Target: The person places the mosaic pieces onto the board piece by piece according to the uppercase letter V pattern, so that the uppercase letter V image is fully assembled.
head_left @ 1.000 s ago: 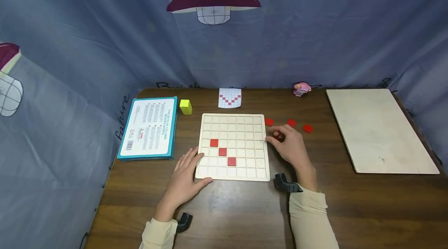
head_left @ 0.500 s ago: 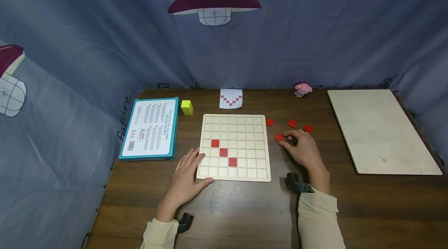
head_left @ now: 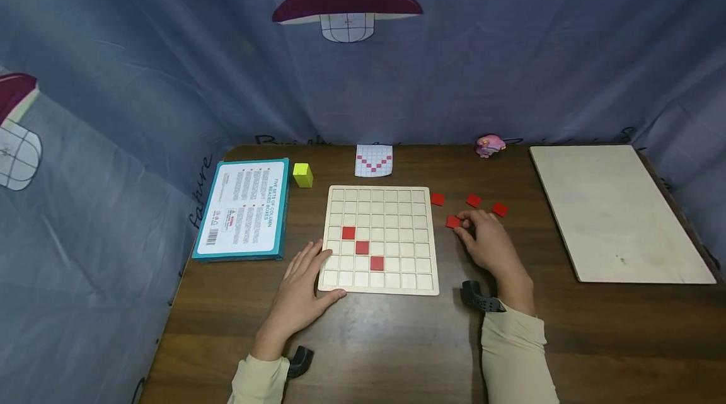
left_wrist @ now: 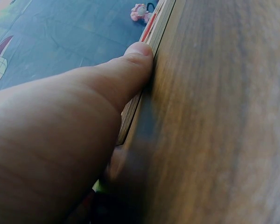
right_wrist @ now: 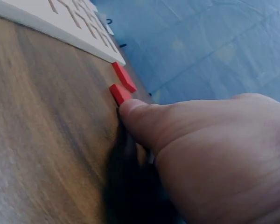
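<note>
Right grip (head_left: 492, 245) pinches a red tile (head_left: 452, 222) at its edge, thumb and index curled in on it. Right wrist view: thumb tip (right_wrist: 130, 106) touches the tile; the other fingers are hidden there. Tile is down on the wooden surface (head_left: 386, 341), just off the right side of the grid board (head_left: 377, 234), not touching it.

Left grip (head_left: 297, 303) pinches nothing: fingers straight and slightly spread, tips resting at the board's left edge, thumb extended to its near edge.

Board is 7 by 7, lying flat. Three seated tiles (head_left: 362, 248) run as a diagonal: row 4 col 2, row 5 col 3, row 6 col 4, counting from far left.

Three spare tiles lie loose right of the board: near one (head_left: 437, 199) close by its edge, middle one (head_left: 473, 200) and outer one (head_left: 500, 209) farther out, beyond the right fingers.

Pattern card (head_left: 374, 161) behind the board, red V on a grid. Yellow-green block (head_left: 303, 175) beside the teal box (head_left: 244, 208) on the left. Pink figurine (head_left: 490, 145) at the back, large cream panel (head_left: 618, 215) far right. Blue cloth (head_left: 482, 70) behind, lamps printed on it.
</note>
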